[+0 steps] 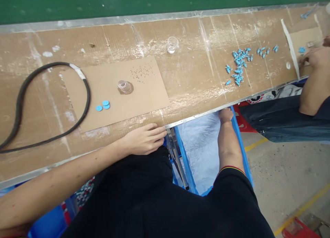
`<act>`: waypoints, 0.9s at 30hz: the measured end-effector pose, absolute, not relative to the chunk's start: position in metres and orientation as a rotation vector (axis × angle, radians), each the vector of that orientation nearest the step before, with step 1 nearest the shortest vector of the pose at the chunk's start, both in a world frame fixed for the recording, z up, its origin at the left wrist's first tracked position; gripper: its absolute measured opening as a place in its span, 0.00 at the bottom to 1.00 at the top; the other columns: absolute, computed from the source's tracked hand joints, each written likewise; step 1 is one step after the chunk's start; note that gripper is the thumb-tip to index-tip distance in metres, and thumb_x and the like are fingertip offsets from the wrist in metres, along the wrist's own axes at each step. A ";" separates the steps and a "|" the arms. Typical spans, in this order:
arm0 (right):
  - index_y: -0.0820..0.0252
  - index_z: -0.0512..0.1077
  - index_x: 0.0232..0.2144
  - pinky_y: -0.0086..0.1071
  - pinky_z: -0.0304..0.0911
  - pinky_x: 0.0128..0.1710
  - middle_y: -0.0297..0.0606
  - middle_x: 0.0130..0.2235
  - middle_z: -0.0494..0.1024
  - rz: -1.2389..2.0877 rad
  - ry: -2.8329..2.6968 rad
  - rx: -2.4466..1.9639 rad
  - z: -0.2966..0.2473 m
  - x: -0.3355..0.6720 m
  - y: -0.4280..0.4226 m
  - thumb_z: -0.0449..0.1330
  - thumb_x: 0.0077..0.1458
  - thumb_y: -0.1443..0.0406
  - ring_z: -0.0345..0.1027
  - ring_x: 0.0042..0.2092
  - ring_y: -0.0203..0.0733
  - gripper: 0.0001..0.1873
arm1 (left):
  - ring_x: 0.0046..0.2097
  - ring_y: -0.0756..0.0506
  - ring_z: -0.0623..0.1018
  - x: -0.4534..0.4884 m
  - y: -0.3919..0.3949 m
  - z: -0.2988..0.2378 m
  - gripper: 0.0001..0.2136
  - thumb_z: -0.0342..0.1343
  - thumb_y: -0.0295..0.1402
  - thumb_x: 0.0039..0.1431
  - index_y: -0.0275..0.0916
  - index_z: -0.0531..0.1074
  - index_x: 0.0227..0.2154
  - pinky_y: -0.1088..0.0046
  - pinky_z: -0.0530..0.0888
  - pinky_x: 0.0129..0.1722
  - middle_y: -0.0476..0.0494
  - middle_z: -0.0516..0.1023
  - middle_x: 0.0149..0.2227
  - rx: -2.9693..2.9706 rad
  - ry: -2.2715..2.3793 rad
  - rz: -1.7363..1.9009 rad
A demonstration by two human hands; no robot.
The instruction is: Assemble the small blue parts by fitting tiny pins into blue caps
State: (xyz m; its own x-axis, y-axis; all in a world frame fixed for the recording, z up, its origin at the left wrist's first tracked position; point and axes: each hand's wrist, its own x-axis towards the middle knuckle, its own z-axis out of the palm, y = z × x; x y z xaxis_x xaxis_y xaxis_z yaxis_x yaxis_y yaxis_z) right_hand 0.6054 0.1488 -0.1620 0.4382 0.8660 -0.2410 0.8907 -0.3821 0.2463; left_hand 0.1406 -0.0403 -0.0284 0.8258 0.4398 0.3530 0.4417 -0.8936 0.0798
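Note:
My left hand [144, 139] lies flat on the front edge of the cardboard-covered bench [185, 79], fingers stretched out and holding nothing. My right hand [225, 115] reaches under the bench edge into a blue bin [241, 141] lined with clear plastic; its fingers are hidden below the edge. On a brown card sheet [144, 93] sit three small blue discs [103, 105], a clear plastic cup [124, 86] and a patch of tiny dark specks [141, 73].
A black rubber loop [87, 93] lies at the left. A second clear cup [172, 44] stands further back. Several blue parts [239, 66] are scattered at the right. A co-worker's hand [313, 57] rests at the far right. A green belt [154, 2] runs behind.

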 end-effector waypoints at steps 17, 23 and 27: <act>0.77 0.79 0.48 0.46 0.73 0.56 0.69 0.49 0.81 -0.095 1.539 2.326 -0.166 0.612 0.151 0.60 0.62 0.70 0.80 0.55 0.63 0.16 | 0.56 0.42 0.82 0.141 -0.041 -0.032 0.10 0.56 0.33 0.70 0.40 0.82 0.40 0.66 0.76 0.57 0.39 0.85 0.53 -3.031 -0.757 -0.554; 0.76 0.79 0.47 0.43 0.73 0.54 0.67 0.47 0.81 -0.078 1.561 2.331 -0.169 0.613 0.150 0.62 0.60 0.69 0.80 0.54 0.61 0.15 | 0.55 0.42 0.83 0.141 -0.040 -0.032 0.10 0.55 0.32 0.70 0.39 0.82 0.39 0.65 0.76 0.56 0.38 0.86 0.53 -3.012 -0.747 -0.600; 0.76 0.79 0.47 0.45 0.72 0.55 0.69 0.49 0.81 -0.090 1.557 2.323 -0.169 0.614 0.150 0.60 0.62 0.69 0.80 0.54 0.62 0.15 | 0.55 0.42 0.83 0.141 -0.039 -0.031 0.08 0.58 0.31 0.69 0.38 0.82 0.39 0.66 0.75 0.56 0.37 0.85 0.52 -3.033 -0.752 -0.650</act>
